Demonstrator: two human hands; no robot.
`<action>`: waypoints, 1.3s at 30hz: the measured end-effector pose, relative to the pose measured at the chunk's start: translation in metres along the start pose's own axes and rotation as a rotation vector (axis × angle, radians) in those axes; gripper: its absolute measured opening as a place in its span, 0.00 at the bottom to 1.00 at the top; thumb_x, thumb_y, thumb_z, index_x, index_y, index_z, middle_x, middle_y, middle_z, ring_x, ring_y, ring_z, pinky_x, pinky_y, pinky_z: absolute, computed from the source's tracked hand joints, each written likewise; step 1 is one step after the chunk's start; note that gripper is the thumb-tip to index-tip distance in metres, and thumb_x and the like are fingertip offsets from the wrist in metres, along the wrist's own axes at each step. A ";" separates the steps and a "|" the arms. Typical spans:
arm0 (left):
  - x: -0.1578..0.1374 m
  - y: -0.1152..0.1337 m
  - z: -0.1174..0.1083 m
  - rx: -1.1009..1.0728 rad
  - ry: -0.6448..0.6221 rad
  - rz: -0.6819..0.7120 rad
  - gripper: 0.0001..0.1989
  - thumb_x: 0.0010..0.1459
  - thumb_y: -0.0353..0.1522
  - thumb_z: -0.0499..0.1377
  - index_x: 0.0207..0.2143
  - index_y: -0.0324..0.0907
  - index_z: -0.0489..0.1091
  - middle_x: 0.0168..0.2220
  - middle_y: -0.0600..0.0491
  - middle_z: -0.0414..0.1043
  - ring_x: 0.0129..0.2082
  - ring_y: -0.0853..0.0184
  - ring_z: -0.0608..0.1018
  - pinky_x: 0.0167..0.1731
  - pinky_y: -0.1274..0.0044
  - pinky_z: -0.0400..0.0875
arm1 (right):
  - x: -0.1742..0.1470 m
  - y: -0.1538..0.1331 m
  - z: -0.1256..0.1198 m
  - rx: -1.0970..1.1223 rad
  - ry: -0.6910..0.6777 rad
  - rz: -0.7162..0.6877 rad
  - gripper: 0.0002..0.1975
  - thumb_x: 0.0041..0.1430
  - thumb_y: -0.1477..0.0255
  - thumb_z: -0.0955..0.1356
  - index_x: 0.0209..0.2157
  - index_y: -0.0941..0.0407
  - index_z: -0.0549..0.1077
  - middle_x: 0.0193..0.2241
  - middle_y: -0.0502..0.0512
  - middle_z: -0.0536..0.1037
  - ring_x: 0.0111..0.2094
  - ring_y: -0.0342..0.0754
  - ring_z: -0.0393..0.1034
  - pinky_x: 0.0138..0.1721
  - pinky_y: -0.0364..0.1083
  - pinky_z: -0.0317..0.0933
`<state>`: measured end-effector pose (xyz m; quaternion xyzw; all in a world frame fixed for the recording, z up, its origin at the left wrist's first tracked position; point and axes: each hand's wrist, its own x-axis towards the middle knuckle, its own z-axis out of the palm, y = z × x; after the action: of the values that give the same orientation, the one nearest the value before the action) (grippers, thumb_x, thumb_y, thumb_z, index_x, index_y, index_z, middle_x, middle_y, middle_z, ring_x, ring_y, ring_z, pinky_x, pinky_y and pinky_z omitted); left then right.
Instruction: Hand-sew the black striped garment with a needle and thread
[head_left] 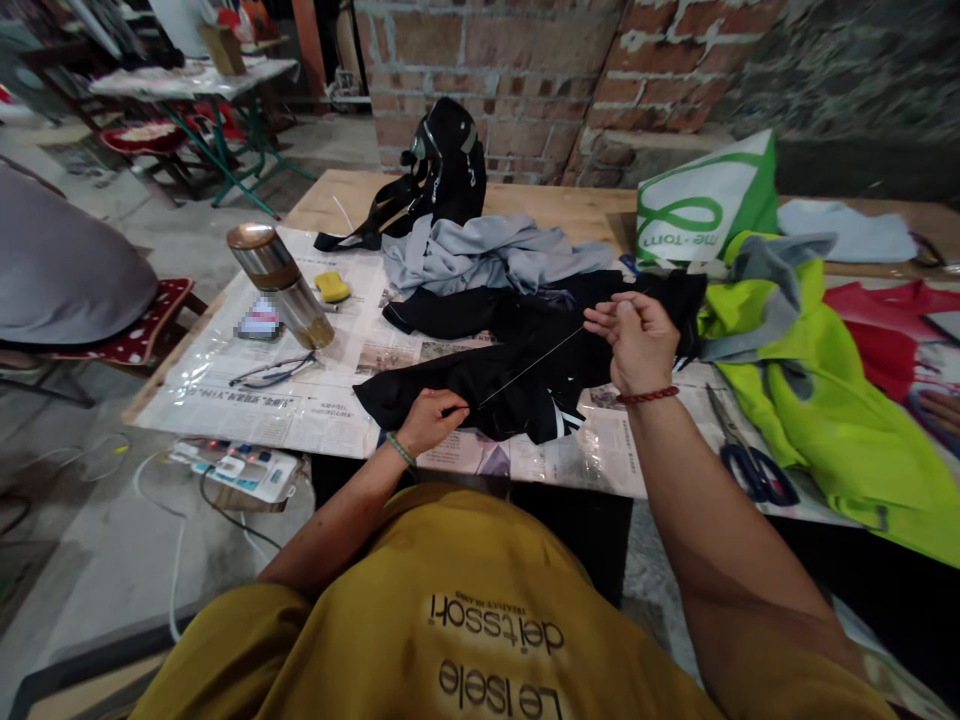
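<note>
A black garment [517, 385] lies spread on the newspaper-covered table in front of me. My left hand [433, 420] is closed on the near edge of that black cloth, thumb and fingers pinched together. A pale thread [536, 359] runs taut from the cloth beside my left fingers up to my right hand [636, 338]. Raised above the garment, my right hand pinches the thread's far end; a needle, if there is one, is too small to make out. White strips [568, 420] show at the garment's lower right edge.
Behind the black garment lie grey cloth [495, 250] and a black bag [450, 165]. A steel flask [281, 285], yellow sponge [332, 287] and glasses [274, 372] are at left. Scissors [750, 460], a neon-yellow garment [832, 370] and a green-white bag [705, 205] are at right. A person sits at far left.
</note>
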<state>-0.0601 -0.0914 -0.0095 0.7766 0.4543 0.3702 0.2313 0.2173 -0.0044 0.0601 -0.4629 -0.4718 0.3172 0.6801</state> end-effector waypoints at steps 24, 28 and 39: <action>-0.002 0.001 0.003 0.118 -0.043 0.046 0.04 0.52 0.31 0.59 0.30 0.42 0.74 0.28 0.54 0.75 0.30 0.69 0.75 0.38 0.75 0.63 | -0.115 0.030 0.049 0.054 -0.285 0.318 0.15 0.52 0.58 0.66 0.34 0.54 0.70 0.29 0.50 0.76 0.31 0.45 0.74 0.35 0.47 0.70; -0.008 0.003 -0.002 0.314 -0.136 0.102 0.05 0.53 0.32 0.59 0.32 0.43 0.74 0.30 0.52 0.75 0.33 0.66 0.74 0.40 0.71 0.60 | -0.108 0.051 0.034 -0.013 -0.199 0.337 0.15 0.51 0.58 0.66 0.34 0.55 0.70 0.26 0.49 0.74 0.28 0.44 0.74 0.28 0.44 0.69; -0.028 -0.002 -0.054 0.544 -0.281 0.082 0.19 0.47 0.21 0.52 0.39 0.45 0.73 0.38 0.52 0.75 0.38 0.62 0.73 0.42 0.66 0.58 | -0.084 0.068 0.004 -0.167 -0.172 0.248 0.12 0.54 0.63 0.64 0.36 0.54 0.71 0.26 0.49 0.74 0.26 0.43 0.72 0.28 0.43 0.67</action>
<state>-0.1119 -0.1137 0.0124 0.8712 0.4686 0.1330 0.0605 0.1845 -0.0510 -0.0321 -0.5435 -0.4925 0.3967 0.5520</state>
